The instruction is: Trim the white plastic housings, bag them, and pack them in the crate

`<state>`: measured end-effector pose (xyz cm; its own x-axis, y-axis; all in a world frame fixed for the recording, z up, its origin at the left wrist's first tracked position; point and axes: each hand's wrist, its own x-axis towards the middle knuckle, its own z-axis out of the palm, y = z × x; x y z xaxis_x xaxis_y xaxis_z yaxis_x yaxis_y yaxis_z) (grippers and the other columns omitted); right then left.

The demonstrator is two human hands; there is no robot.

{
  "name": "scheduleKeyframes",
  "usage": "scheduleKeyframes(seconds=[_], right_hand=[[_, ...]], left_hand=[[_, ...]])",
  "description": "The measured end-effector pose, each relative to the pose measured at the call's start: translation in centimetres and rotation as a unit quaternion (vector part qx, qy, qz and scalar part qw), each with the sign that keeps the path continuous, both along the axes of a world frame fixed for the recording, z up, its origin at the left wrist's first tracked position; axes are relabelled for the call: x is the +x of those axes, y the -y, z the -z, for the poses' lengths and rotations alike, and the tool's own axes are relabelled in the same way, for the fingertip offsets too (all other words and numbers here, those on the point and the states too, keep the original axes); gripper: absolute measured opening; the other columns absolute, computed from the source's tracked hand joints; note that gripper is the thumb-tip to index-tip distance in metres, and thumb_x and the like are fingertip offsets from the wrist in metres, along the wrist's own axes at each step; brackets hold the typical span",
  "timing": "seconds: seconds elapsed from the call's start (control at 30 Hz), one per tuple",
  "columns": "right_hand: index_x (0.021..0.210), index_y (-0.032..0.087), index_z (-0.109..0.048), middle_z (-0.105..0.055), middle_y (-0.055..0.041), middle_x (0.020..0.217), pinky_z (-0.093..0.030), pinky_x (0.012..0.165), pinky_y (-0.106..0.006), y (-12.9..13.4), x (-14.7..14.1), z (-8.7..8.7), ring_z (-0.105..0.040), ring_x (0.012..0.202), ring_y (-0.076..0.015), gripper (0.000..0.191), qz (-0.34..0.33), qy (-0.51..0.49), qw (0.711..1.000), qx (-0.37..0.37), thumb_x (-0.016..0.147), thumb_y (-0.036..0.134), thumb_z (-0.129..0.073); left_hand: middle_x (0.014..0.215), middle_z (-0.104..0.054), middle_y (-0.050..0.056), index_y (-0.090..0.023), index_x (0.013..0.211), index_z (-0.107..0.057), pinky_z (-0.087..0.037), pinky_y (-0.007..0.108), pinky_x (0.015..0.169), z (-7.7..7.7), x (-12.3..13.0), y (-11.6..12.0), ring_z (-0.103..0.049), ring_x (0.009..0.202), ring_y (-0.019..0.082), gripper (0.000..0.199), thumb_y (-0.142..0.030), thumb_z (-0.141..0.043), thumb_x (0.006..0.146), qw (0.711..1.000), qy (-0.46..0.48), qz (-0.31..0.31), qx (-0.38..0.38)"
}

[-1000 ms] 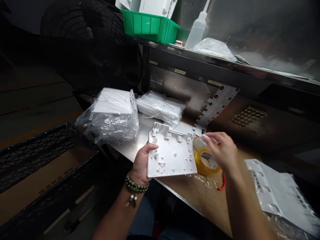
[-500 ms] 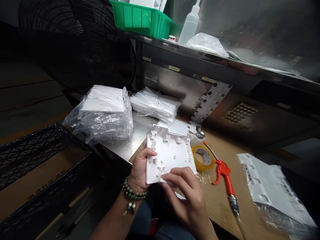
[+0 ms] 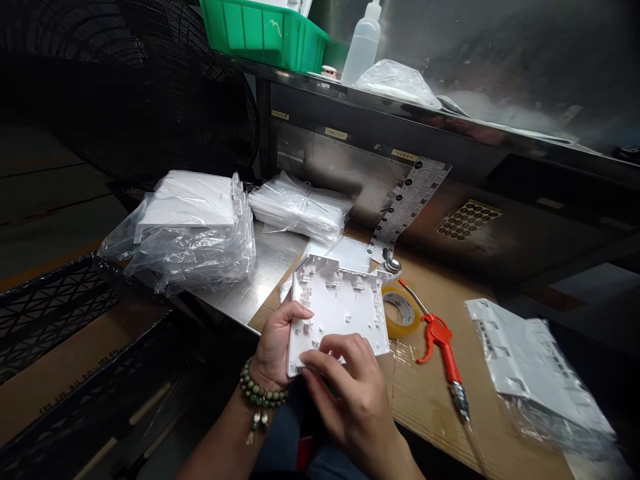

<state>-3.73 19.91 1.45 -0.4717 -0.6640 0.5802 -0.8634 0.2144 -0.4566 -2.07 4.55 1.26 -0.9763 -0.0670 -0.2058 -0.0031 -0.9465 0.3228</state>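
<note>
At my far left sits a black crate (image 3: 55, 287) with a latticed side and a sheet of brown cardboard (image 3: 45, 377) in it, and a large dark fan (image 3: 135, 60) stands beyond. Next comes a stack of white parts in clear plastic (image 3: 193, 220) on the metal worktop (image 3: 280, 260). Above and to the right of that, a green basket (image 3: 260, 33) rests on the shelf (image 3: 450, 123). My left grip (image 3: 275, 340), with a beaded bracelet (image 3: 263, 393) at the wrist, is closed on the left edge of the white plastic housing (image 3: 340, 303): thumb over the inner face, the other fingers hidden behind. Behind my left grip lies a tied bundle of clear bags (image 3: 300, 207). The housing is in front of me, near the worktop's front edge, its ribbed, clip-studded inside turned up and tilted towards me. My right grip (image 3: 353, 380) is bent over its lower edge, index fingertip near the lower left corner; I cannot tell whether anything is pinched there. A squeeze bottle (image 3: 363, 47) stands on the shelf. Right of the housing, a roll of yellowish tape (image 3: 414, 319) lies just beside it, then a red air gun (image 3: 445, 347) on the brown cardboard covering (image 3: 425, 400). Furthest right lies a bagged white part (image 3: 540, 367)
</note>
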Motion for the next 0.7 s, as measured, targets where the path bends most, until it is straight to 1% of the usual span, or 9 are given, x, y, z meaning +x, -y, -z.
scheduleKeyframes(seconds=[0.13, 0.2, 0.3, 0.37, 0.43, 0.5, 0.6, 0.67, 0.7], right_hand=[[0.105, 0.024, -0.067, -0.064, -0.0054, 0.098, -0.044, 0.074, -0.036, -0.1, -0.3, -0.7, -0.057, 0.088, -0.0200, 0.013, -0.040, 0.037, 0.997, 0.051, 0.093, 0.017, -0.066], [0.104, 0.024, -0.068, -0.063, -0.0052, 0.099, -0.044, 0.076, -0.035, -0.1, -0.5, -1.0, -0.057, 0.090, -0.0193, 0.012, -0.045, 0.057, 0.997, 0.041, 0.094, 0.017, -0.065], [0.105, 0.023, -0.068, -0.063, -0.0052, 0.097, -0.044, 0.076, -0.034, -0.2, -0.6, -1.2, -0.057, 0.089, -0.0188, 0.013, -0.036, 0.055, 0.998, 0.021, 0.094, 0.016, -0.064], [0.103, 0.023, -0.069, -0.063, -0.0047, 0.097, -0.045, 0.076, -0.034, -0.7, -0.8, -1.3, -0.057, 0.088, -0.0184, 0.012, -0.046, 0.076, 0.995, 0.034, 0.094, 0.017, -0.064], [0.100, 0.023, -0.070, -0.061, -0.0037, 0.097, -0.048, 0.077, -0.032, -1.9, -1.4, -1.4, -0.059, 0.089, -0.0170, 0.009, -0.042, 0.120, 0.991, 0.035, 0.094, 0.018, -0.064], [0.098, 0.025, -0.070, -0.060, -0.0028, 0.097, -0.049, 0.076, -0.029, -3.8, -2.4, -1.3, -0.061, 0.089, -0.0153, 0.009, 0.000, 0.142, 0.990, 0.007, 0.094, 0.020, -0.065], [0.100, 0.026, -0.071, -0.060, -0.0027, 0.100, -0.049, 0.075, -0.026, -7.4, -4.0, -0.4, -0.061, 0.090, -0.0144, 0.009, 0.129, 0.110, 0.984, -0.054, 0.094, 0.020, -0.067], [0.100, 0.026, -0.071, -0.060, -0.0031, 0.101, -0.049, 0.076, -0.025, -9.5, -4.5, 0.4, -0.061, 0.093, -0.0148, 0.009, 0.219, 0.071, 0.969, -0.084, 0.094, 0.020, -0.068], [0.100, 0.026, -0.072, -0.060, -0.0032, 0.101, -0.050, 0.076, -0.024, -10.4, -4.5, 0.9, -0.062, 0.093, -0.0146, 0.009, 0.246, 0.057, 0.964, -0.089, 0.094, 0.020, -0.068]], left_hand=[[0.110, -0.076, 0.010, -0.016, 0.139, -0.057, -0.056, 0.047, 0.097, 0.1, -0.1, -0.3, -0.075, 0.095, 0.032, 0.072, -0.007, -0.059, 0.068, 1.000, -0.003, 0.008, -0.005], [0.110, -0.076, 0.012, -0.013, 0.139, -0.056, -0.056, 0.047, 0.097, 0.2, -0.3, -0.5, -0.074, 0.096, 0.032, 0.072, -0.009, -0.059, 0.067, 1.000, -0.004, 0.030, 0.002], [0.108, -0.076, 0.014, -0.010, 0.137, -0.057, -0.056, 0.049, 0.098, 0.5, -0.4, -0.6, -0.074, 0.097, 0.034, 0.069, -0.011, -0.058, 0.068, 0.998, -0.008, 0.061, 0.010], [0.106, -0.076, 0.013, -0.011, 0.137, -0.058, -0.055, 0.050, 0.098, 0.7, -0.4, -0.5, -0.074, 0.098, 0.034, 0.068, -0.010, -0.057, 0.069, 0.998, -0.009, 0.060, 0.009], [0.104, -0.077, 0.012, -0.011, 0.137, -0.059, -0.055, 0.051, 0.099, 0.9, -0.3, -0.1, -0.074, 0.099, 0.034, 0.068, -0.009, -0.055, 0.069, 0.999, -0.003, 0.038, 0.005], [0.103, -0.078, 0.012, -0.012, 0.138, -0.059, -0.055, 0.053, 0.099, 0.8, -0.2, 0.7, -0.074, 0.101, 0.035, 0.071, -0.007, -0.054, 0.067, 1.000, 0.019, 0.011, 0.009], [0.103, -0.078, 0.012, -0.012, 0.139, -0.057, -0.054, 0.055, 0.101, 0.8, 0.4, 2.3, -0.073, 0.105, 0.036, 0.076, -0.005, -0.051, 0.064, 0.998, 0.054, -0.018, 0.038], [0.104, -0.079, 0.012, -0.011, 0.141, -0.057, -0.053, 0.057, 0.102, 1.1, 0.9, 3.5, -0.072, 0.108, 0.037, 0.078, -0.005, -0.049, 0.063, 0.998, 0.028, -0.018, 0.058], [0.106, -0.079, 0.011, -0.012, 0.142, -0.055, -0.052, 0.057, 0.103, 1.4, 1.2, 4.1, -0.071, 0.111, 0.037, 0.079, -0.004, -0.047, 0.065, 0.998, 0.002, -0.015, 0.065]])
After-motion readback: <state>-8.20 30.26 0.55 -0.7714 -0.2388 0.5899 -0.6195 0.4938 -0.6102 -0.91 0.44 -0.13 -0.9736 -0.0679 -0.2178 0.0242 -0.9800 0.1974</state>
